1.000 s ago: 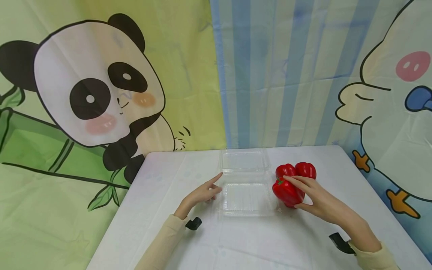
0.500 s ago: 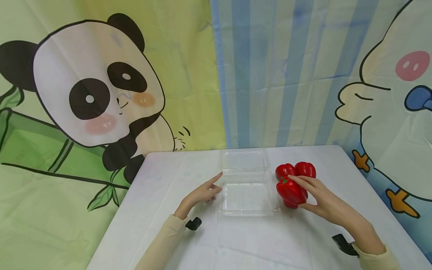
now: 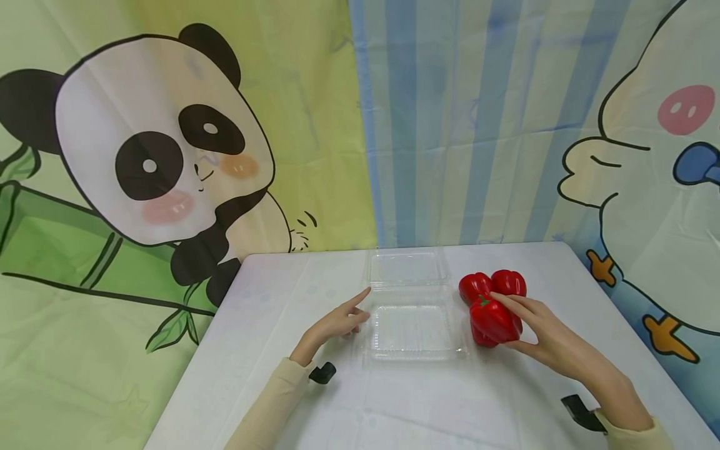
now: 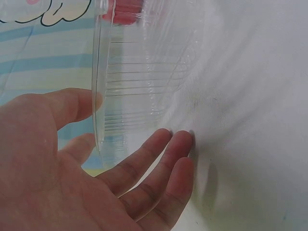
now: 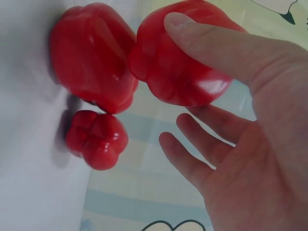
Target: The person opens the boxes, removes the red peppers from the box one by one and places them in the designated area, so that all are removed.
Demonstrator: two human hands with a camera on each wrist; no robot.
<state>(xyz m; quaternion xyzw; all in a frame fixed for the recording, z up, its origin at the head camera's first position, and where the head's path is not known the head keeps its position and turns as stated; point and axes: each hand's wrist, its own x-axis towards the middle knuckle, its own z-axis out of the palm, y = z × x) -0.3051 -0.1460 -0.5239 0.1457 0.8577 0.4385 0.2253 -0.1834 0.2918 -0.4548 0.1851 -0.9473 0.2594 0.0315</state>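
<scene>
My right hand (image 3: 542,334) pinches a red bell pepper (image 3: 495,322), its green stem end turned toward the container. In the right wrist view the thumb lies across this held pepper (image 5: 187,57), which hangs beside the others. Behind and beneath it are more red bell peppers (image 3: 474,286), partly hidden. To the left lies a clear plastic clamshell box (image 3: 413,328), its lid (image 3: 407,267) folded back. My left hand (image 3: 337,320) is at the box's left side, index finger extended. In the left wrist view its thumb and fingers are right at the clear rim (image 4: 98,72).
The box and peppers rest on a white-covered table (image 3: 427,406). A curtain with a panda and blue stripes (image 3: 402,125) hangs close behind the table's back edge. Another cartoon figure (image 3: 658,219) is on the right-hand cloth.
My right hand has moved right with the bell pepper, away from the box, now overlapping the other peppers more. The left hand has stayed in place.
</scene>
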